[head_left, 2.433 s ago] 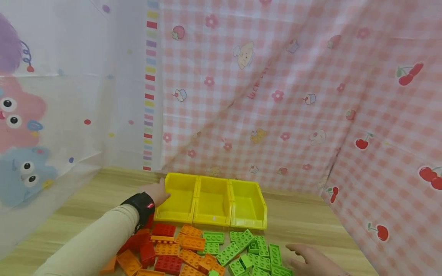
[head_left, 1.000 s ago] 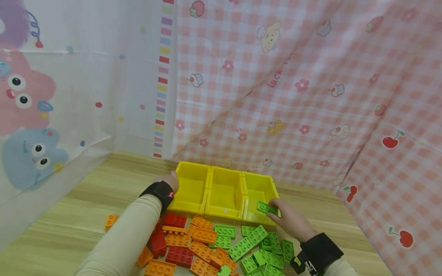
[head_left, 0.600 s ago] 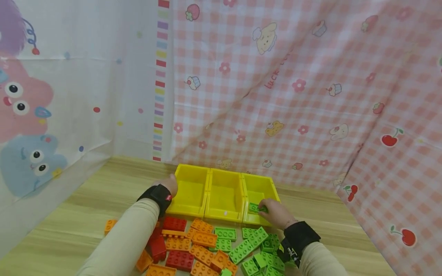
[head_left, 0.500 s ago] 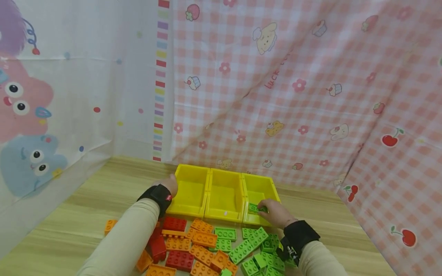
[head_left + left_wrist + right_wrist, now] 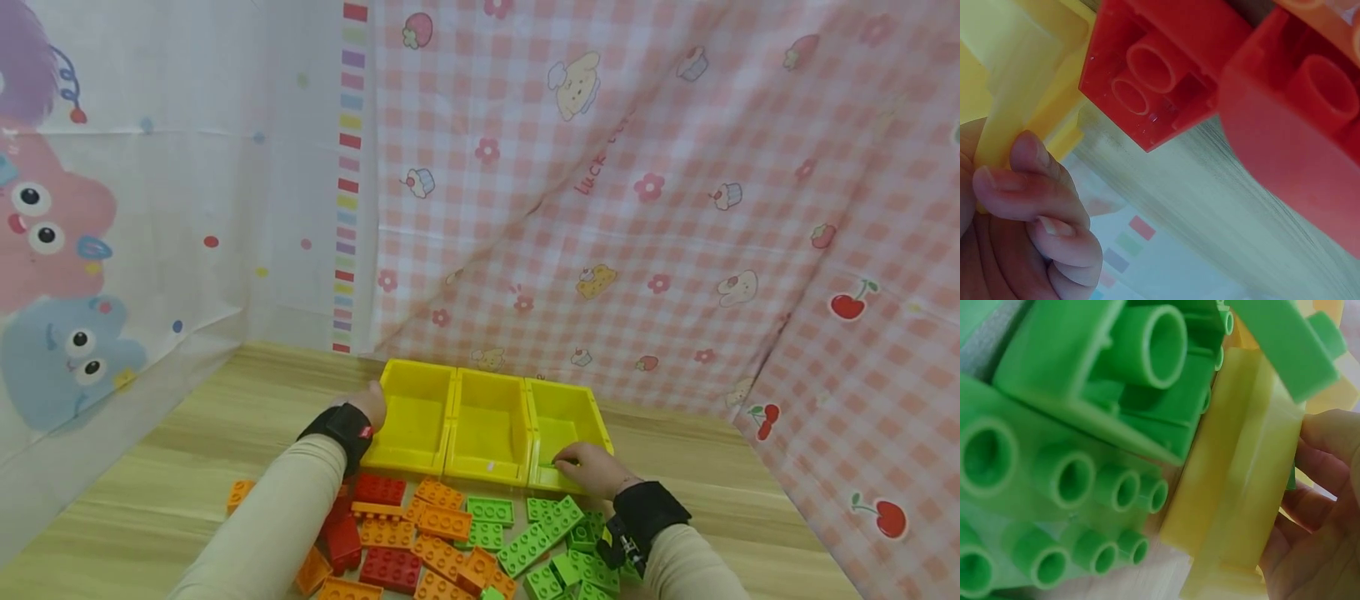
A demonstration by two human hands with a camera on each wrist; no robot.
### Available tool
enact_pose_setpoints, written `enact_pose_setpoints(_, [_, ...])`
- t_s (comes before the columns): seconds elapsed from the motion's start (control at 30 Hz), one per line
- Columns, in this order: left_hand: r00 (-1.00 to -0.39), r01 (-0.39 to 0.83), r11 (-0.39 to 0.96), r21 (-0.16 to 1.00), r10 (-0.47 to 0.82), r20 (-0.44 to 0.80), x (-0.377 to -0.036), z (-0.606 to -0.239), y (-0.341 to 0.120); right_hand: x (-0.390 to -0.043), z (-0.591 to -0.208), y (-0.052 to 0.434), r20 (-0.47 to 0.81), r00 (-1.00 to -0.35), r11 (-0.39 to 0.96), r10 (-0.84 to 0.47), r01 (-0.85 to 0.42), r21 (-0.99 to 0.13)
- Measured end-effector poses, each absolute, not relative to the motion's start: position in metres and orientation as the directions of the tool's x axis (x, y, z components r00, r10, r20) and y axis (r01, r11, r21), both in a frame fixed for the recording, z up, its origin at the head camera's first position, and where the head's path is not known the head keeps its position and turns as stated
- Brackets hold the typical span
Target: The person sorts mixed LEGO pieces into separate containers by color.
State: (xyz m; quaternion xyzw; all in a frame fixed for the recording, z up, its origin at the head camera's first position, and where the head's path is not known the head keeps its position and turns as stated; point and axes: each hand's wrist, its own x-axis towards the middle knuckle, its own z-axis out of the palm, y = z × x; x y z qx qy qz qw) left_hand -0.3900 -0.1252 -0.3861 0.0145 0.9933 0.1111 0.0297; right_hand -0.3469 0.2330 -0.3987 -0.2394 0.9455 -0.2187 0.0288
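Observation:
On the table stands a row of three yellow bins (image 5: pixel 491 429). My left hand (image 5: pixel 365 406) grips the outer side of the left bin; the left wrist view shows my curled fingers (image 5: pixel 1035 194) round its yellow edge (image 5: pixel 1013 112). My right hand (image 5: pixel 588 468) reaches over the front of the right bin (image 5: pixel 562 417), fingers loosely bent. Just a thin green edge of a brick (image 5: pixel 548 465) shows below the fingertips. In the right wrist view a small green patch of that brick (image 5: pixel 1291 477) shows beside my fingers; the bin's front wall (image 5: pixel 1235 469) hides the rest.
Toy bricks lie before the bins: red bricks (image 5: pixel 390 568) at left, orange bricks (image 5: pixel 444 521) in the middle, green bricks (image 5: pixel 540 533) at right below my right forearm. A lone orange brick (image 5: pixel 239 493) lies left of my left forearm. Patterned cloth (image 5: pixel 480 208) hangs behind.
My right hand came from beside the green bricks to the right bin with a green brick, which has now dropped lower behind the front wall. My left hand stays at the left bin.

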Motion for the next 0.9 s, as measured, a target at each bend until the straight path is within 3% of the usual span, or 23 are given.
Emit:
enact_pose_setpoints(0.47, [-0.997,0.013,0.973,0.232,0.03,-0.069,-0.394,-0.389,-0.127,-0.348,-0.408,0.234,-0.026,-0.866,0.758,-0.499,-0.422,-0.497])
enact_pose_setpoints(0.9, [-0.999,-0.001,0.966,0.259,0.009,-0.039,-0.388,-0.387,-0.125,-0.343,-0.413,0.23,0.028,-0.855,0.769,-0.517,-0.479,-0.423])
